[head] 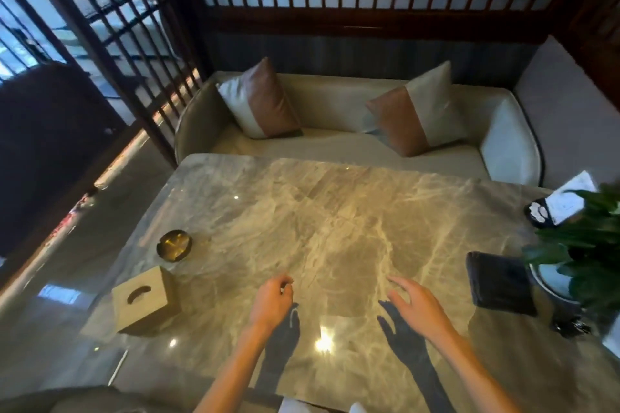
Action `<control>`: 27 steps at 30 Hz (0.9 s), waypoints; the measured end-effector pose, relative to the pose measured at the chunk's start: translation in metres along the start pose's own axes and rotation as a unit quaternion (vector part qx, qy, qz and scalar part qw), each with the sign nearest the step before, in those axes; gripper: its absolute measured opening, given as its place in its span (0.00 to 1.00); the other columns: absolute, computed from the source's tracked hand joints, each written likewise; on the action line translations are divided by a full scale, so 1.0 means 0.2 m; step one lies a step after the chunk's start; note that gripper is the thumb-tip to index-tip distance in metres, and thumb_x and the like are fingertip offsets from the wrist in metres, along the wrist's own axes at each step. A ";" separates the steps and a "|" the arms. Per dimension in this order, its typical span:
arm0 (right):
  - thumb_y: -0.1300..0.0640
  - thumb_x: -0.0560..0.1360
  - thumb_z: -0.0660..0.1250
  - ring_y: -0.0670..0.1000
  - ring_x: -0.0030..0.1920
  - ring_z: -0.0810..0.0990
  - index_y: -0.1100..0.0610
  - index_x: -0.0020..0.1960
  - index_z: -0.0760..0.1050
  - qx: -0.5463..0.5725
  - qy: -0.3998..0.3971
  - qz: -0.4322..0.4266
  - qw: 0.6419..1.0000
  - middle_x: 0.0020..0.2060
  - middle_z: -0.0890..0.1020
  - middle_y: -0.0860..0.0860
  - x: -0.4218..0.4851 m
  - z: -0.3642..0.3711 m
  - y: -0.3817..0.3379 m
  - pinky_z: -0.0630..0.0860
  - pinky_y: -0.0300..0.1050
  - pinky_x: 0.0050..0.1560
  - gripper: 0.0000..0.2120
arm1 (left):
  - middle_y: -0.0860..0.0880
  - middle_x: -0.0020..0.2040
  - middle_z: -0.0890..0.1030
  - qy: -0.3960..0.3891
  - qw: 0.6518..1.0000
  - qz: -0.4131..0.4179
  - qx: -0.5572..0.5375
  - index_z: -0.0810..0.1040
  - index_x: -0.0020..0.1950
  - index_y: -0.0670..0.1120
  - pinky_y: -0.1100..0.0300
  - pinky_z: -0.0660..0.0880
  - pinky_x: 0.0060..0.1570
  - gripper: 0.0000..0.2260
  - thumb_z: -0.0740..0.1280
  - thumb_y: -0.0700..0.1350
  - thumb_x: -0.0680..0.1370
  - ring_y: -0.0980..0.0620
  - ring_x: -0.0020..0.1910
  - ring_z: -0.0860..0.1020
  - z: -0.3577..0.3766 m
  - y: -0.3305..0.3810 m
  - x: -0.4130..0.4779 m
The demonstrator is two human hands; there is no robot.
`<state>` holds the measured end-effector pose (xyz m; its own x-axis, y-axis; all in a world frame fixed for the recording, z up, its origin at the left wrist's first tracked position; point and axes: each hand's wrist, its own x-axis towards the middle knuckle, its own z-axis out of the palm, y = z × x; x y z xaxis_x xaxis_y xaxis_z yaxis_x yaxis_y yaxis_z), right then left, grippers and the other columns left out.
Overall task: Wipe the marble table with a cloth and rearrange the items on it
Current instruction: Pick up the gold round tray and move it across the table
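The marble table (335,218) fills the middle of the head view, glossy and grey-beige. My left hand (271,301) hovers over its near part with fingers loosely curled and nothing in it. My right hand (414,302) hovers beside it, fingers spread, also holding nothing. A wooden tissue box (144,300) stands near the left edge, with a round brass ashtray (174,245) just behind it. A dark folded cloth or pad (501,283) lies at the right. Whether it is the wiping cloth I cannot tell.
A potted plant (583,255) on a white dish crowds the table's right edge, with a card stand (557,203) behind it. A beige sofa (352,144) with two cushions lies beyond the table. Dark lattice screens stand behind and to the left.
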<state>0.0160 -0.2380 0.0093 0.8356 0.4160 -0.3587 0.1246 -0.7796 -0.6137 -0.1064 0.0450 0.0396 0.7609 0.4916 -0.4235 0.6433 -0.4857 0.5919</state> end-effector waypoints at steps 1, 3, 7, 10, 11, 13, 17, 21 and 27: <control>0.46 0.79 0.63 0.47 0.69 0.73 0.48 0.70 0.71 -0.001 -0.007 -0.002 1.000 0.69 0.75 0.46 0.02 0.03 -0.04 0.70 0.43 0.67 0.20 | 0.45 0.58 0.83 0.002 1.000 -0.007 -0.011 0.78 0.63 0.44 0.59 0.75 0.53 0.13 0.59 0.43 0.81 0.49 0.54 0.81 -0.04 -0.04 0.00; 0.49 0.79 0.64 0.49 0.68 0.75 0.51 0.71 0.70 0.010 -0.018 -0.003 1.000 0.68 0.77 0.50 0.09 0.10 -0.13 0.71 0.44 0.66 0.21 | 0.44 0.58 0.83 0.015 0.999 -0.025 -0.042 0.78 0.63 0.44 0.62 0.74 0.49 0.13 0.59 0.43 0.81 0.53 0.49 0.81 -0.17 -0.13 0.01; 0.52 0.79 0.64 0.51 0.64 0.78 0.53 0.75 0.65 0.037 -0.071 0.016 0.997 0.66 0.78 0.53 0.21 0.32 -0.40 0.73 0.45 0.64 0.25 | 0.44 0.61 0.81 0.068 0.989 -0.080 -0.102 0.77 0.64 0.43 0.52 0.75 0.63 0.14 0.58 0.43 0.82 0.47 0.59 0.80 -0.54 -0.38 0.08; 0.54 0.80 0.64 0.49 0.54 0.79 0.54 0.73 0.67 0.049 -0.090 0.020 0.995 0.63 0.79 0.54 0.32 0.53 -0.67 0.73 0.41 0.59 0.23 | 0.42 0.61 0.80 0.116 0.979 -0.101 -0.130 0.77 0.64 0.42 0.47 0.74 0.65 0.14 0.59 0.43 0.82 0.43 0.62 0.78 -0.81 -0.62 0.20; 0.55 0.80 0.64 0.48 0.53 0.79 0.54 0.73 0.67 0.050 -0.103 0.020 0.993 0.62 0.79 0.55 0.35 0.61 -0.77 0.73 0.40 0.58 0.22 | 0.42 0.58 0.81 0.132 0.976 -0.108 -0.138 0.77 0.64 0.43 0.48 0.75 0.62 0.14 0.59 0.43 0.82 0.43 0.59 0.79 -0.89 -0.71 0.24; 0.56 0.80 0.63 0.48 0.53 0.80 0.55 0.72 0.68 0.052 -0.123 0.019 0.991 0.61 0.80 0.55 0.41 0.78 -0.99 0.74 0.40 0.57 0.21 | 0.44 0.53 0.82 0.155 0.970 -0.121 -0.147 0.77 0.63 0.43 0.49 0.76 0.56 0.13 0.59 0.42 0.81 0.43 0.52 0.80 -1.04 -0.88 0.34; 0.55 0.80 0.64 0.47 0.52 0.80 0.56 0.71 0.71 0.053 -0.145 0.002 0.988 0.60 0.81 0.55 0.62 1.10 -1.45 0.74 0.36 0.54 0.20 | 0.44 0.53 0.82 0.168 0.961 -0.143 -0.168 0.76 0.60 0.45 0.51 0.80 0.46 0.10 0.60 0.43 0.80 0.42 0.49 0.83 -1.27 -1.20 0.55; 0.56 0.79 0.63 0.51 0.57 0.81 0.56 0.70 0.72 0.057 -0.142 0.022 0.988 0.58 0.83 0.55 0.83 1.37 -1.84 0.75 0.42 0.60 0.20 | 0.39 0.55 0.83 0.162 0.955 -0.178 -0.170 0.79 0.59 0.41 0.51 0.77 0.56 0.12 0.61 0.41 0.78 0.42 0.56 0.81 -1.40 -1.41 0.77; 0.58 0.79 0.62 0.54 0.62 0.79 0.58 0.73 0.68 0.024 -0.156 0.067 0.985 0.60 0.81 0.56 1.07 1.66 -2.14 0.74 0.45 0.61 0.22 | 0.40 0.56 0.81 0.100 0.967 -0.176 -0.157 0.76 0.59 0.40 0.56 0.74 0.49 0.12 0.59 0.41 0.79 0.44 0.51 0.79 -1.41 -1.52 1.04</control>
<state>-0.0356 0.3409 -0.0377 0.6366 0.4399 -0.6334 -0.0073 -0.8179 -0.5754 -0.1683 0.4983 -0.0356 0.4485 0.7310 -0.5143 0.7777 -0.0355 0.6277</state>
